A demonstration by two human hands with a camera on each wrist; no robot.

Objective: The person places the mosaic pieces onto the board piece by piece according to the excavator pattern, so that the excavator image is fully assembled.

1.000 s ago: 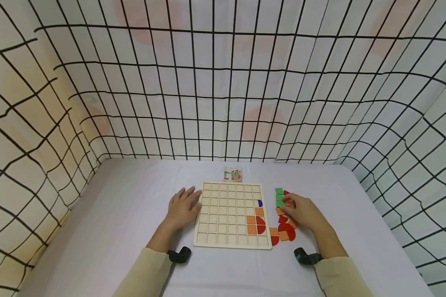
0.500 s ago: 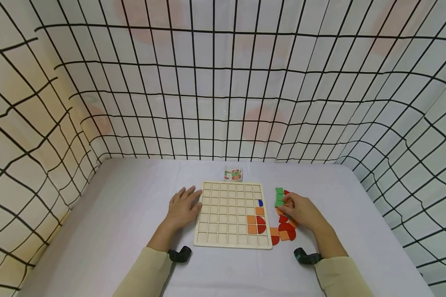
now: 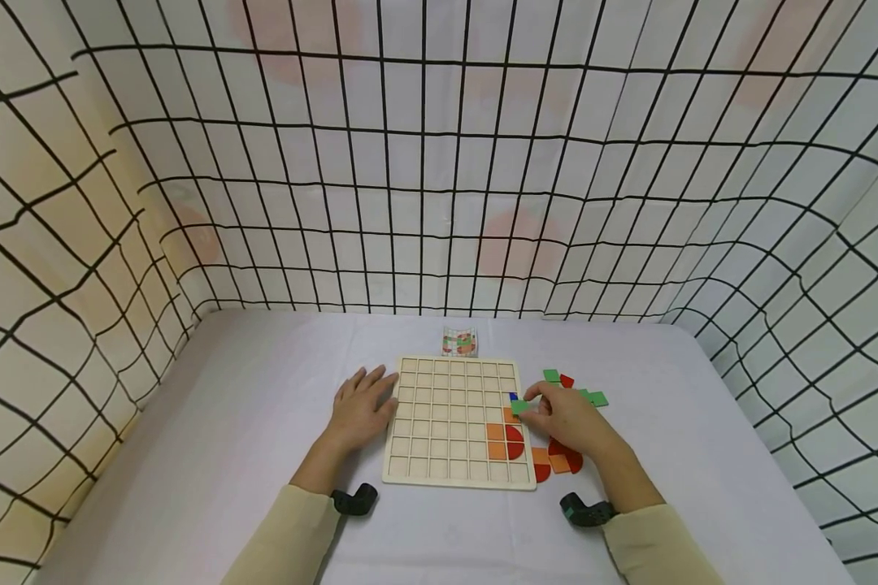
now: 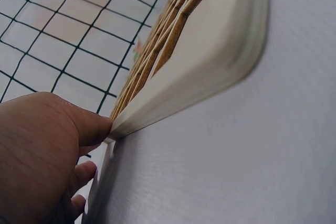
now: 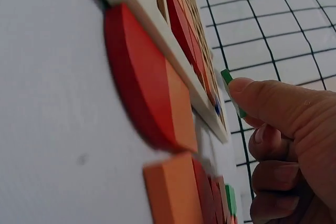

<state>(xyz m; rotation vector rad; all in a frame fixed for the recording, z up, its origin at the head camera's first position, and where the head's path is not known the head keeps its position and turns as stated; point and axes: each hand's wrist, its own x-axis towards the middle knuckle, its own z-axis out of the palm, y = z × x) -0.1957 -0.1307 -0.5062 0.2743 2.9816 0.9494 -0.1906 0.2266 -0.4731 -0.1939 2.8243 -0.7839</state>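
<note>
Right hand (image 3: 571, 418): grip pinching flat green square tile (image 3: 519, 407), tile over right part of pale wooden grid board (image 3: 449, 422), near small blue piece (image 3: 514, 396). Left hand (image 3: 362, 410): grip released, thumb touching board's left edge. Loose orange square tile (image 3: 560, 464) on white counter (image 3: 190, 455), right of board.

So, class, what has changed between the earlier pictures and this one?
The right hand has moved left from the loose pieces to the right edge of the board, and now pinches a green square over it. Green pieces now show to that hand's right. The left hand, the board and its set-in orange and red pieces stayed put.
</note>
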